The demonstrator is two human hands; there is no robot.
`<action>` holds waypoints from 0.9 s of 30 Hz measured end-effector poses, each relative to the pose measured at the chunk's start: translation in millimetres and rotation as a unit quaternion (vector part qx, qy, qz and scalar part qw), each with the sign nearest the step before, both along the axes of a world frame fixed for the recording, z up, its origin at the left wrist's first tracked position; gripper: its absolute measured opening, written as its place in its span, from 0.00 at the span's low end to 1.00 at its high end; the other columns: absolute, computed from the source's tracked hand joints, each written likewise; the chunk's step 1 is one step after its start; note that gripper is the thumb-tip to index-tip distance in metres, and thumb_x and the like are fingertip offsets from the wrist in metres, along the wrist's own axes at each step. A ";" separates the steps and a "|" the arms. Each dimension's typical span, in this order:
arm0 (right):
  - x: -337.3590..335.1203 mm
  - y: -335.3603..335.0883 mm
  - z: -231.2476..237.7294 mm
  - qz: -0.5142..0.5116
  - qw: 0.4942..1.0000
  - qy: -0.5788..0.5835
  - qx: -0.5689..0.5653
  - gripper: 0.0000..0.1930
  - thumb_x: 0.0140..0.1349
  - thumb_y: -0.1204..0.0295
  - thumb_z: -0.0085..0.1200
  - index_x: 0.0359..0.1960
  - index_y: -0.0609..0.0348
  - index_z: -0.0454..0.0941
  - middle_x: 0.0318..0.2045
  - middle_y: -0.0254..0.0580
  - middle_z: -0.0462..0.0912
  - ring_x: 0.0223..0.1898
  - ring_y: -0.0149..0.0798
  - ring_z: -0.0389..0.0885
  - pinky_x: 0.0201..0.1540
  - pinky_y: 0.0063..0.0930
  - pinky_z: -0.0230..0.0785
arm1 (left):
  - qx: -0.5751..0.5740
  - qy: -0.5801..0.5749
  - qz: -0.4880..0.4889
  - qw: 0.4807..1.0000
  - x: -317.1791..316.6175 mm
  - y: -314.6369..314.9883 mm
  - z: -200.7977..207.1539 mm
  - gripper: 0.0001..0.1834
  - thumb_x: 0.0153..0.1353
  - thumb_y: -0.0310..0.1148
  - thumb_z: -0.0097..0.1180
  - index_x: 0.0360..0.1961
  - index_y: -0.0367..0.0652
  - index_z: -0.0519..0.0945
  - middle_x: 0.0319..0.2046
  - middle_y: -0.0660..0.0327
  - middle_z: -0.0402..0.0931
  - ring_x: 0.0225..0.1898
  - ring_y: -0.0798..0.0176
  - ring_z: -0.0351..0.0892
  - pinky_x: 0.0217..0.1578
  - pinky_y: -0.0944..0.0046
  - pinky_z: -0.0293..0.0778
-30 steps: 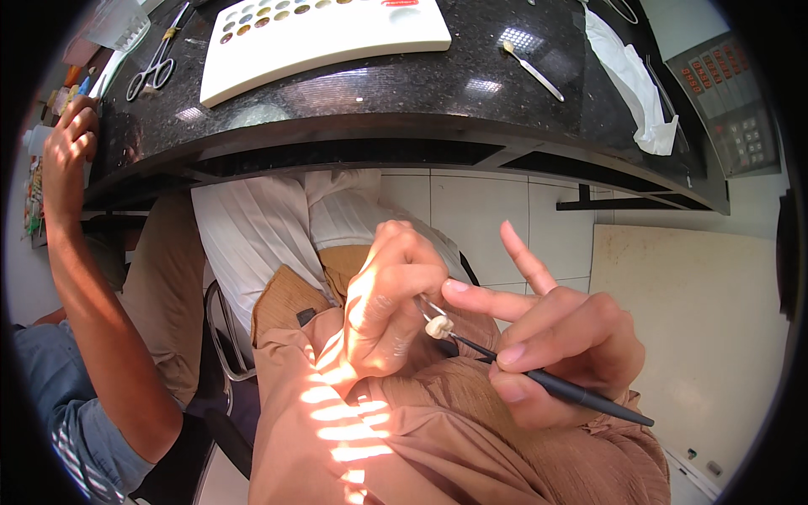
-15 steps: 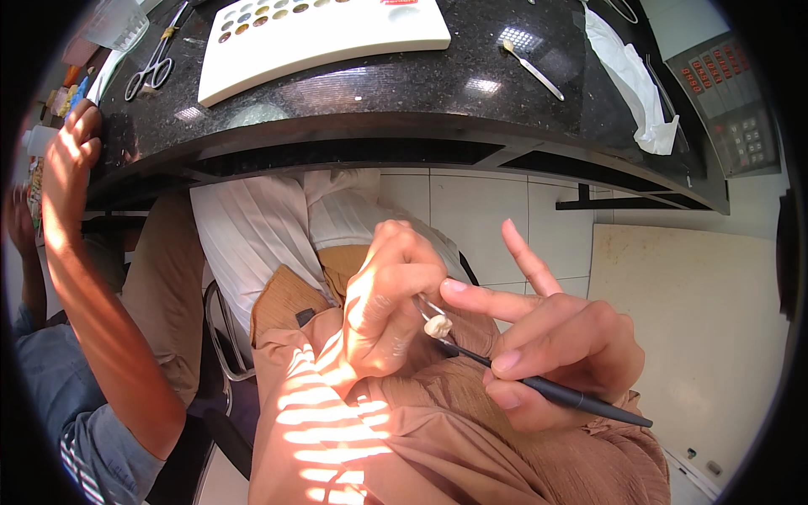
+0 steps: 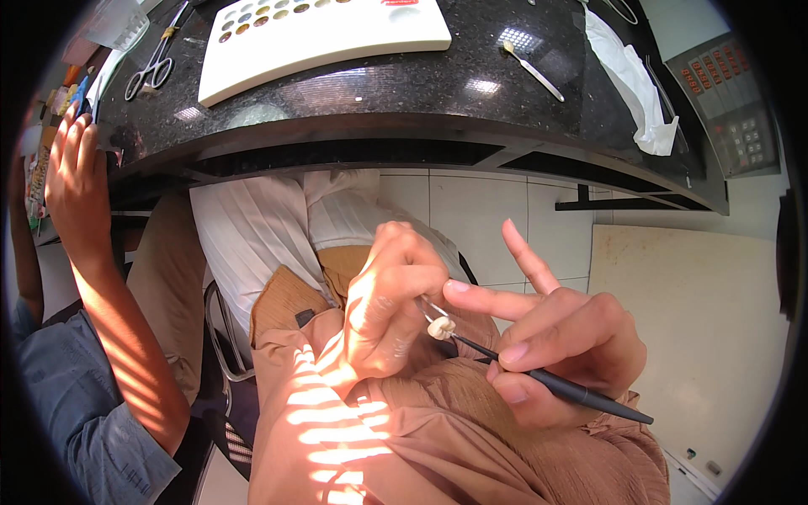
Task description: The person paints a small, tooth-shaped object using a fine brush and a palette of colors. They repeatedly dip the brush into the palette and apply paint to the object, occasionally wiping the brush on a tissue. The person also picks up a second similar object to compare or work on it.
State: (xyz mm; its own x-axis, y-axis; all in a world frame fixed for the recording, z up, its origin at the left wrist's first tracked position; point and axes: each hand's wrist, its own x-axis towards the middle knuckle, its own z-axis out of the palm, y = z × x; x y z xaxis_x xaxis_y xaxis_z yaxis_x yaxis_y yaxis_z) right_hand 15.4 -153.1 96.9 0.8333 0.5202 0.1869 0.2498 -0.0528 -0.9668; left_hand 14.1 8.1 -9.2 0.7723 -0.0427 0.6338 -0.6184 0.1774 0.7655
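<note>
Above my lap, my left hand [image 3: 391, 299] is curled shut around a metal holder with two thin prongs [image 3: 427, 308], probably tweezers; most of it is hidden in my fist. A small cream tooth crown [image 3: 441, 328] sits at the prong ends. My right hand [image 3: 572, 341] grips a slim black-handled brush [image 3: 585, 397] like a pen, between thumb and fingers. The brush's thin tip touches or nearly touches the crown; which, I cannot tell. My right index finger reaches across to rest against my left hand, and the little finger points up.
On the black speckled table lie a white palette [image 3: 328, 55] with coloured wells, scissor-handled forceps [image 3: 153, 74], a small pale-handled tool [image 3: 539, 77] and crumpled white paper [image 3: 627, 80]. A device with red digits [image 3: 720, 101] stands right. A co-worker's arm [image 3: 118, 337] is at left.
The crown has turned slightly between the prongs, and the brush tip has shifted a little. At left, the co-worker's hand has opened out and the arm has moved slightly.
</note>
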 end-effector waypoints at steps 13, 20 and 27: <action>4.1 -0.5 0.7 0.029 0.999 -0.008 -0.013 0.11 0.50 0.79 0.58 0.31 0.57 0.67 0.19 0.35 0.76 0.44 0.57 0.77 0.59 0.69 0.24 | 0.005 -0.005 0.005 1.000 -0.5 1.6 -3.3 0.07 0.56 0.25 0.42 0.36 0.38 0.70 0.24 0.58 0.66 0.25 0.61 0.59 0.32 0.60 0.56; 1.4 -2.5 -2.8 0.010 1.000 0.004 0.008 0.10 0.49 0.79 0.57 0.31 0.58 0.67 0.20 0.35 0.76 0.44 0.59 0.77 0.59 0.69 0.25 | 0.025 0.008 0.002 1.000 -0.7 0.1 -6.1 0.08 0.60 0.35 0.40 0.35 0.41 0.67 0.24 0.60 0.65 0.26 0.64 0.57 0.32 0.60 0.58; 1.6 -0.4 -2.0 0.014 1.000 -0.005 -0.002 0.10 0.50 0.78 0.56 0.30 0.58 0.67 0.20 0.35 0.75 0.43 0.60 0.77 0.59 0.69 0.27 | -0.002 0.018 0.008 1.000 -2.7 0.7 -3.1 0.07 0.60 0.29 0.41 0.34 0.38 0.70 0.24 0.60 0.66 0.25 0.62 0.59 0.31 0.62 0.57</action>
